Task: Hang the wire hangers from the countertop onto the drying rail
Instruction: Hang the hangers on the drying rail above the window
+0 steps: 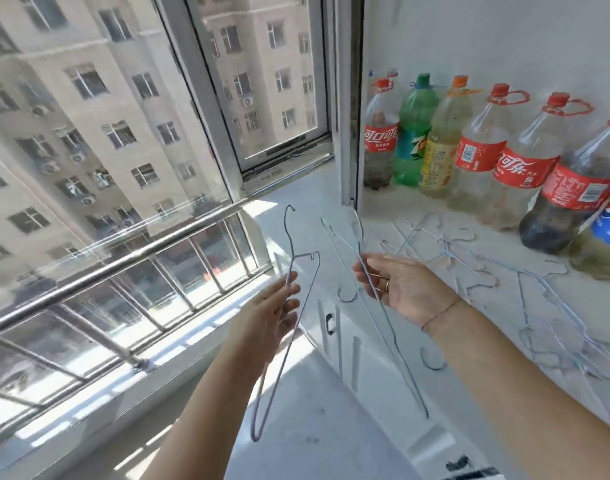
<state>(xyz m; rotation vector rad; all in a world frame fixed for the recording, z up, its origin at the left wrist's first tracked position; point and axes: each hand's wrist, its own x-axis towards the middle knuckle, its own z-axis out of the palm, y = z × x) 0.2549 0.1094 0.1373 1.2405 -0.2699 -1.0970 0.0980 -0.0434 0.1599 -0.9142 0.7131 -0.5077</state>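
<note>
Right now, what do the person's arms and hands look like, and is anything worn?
Both forearms are bare: no sleeves in view, no gloves. The right hand has a gold-coloured ring on one finger and a thin bracelet at the wrist. On the left hand I cannot make out anything worn.

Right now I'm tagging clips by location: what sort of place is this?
Probably an enclosed apartment balcony: large glass window facing tower blocks, shiny steel rail along it, white countertop holding plastic bottles.
</note>
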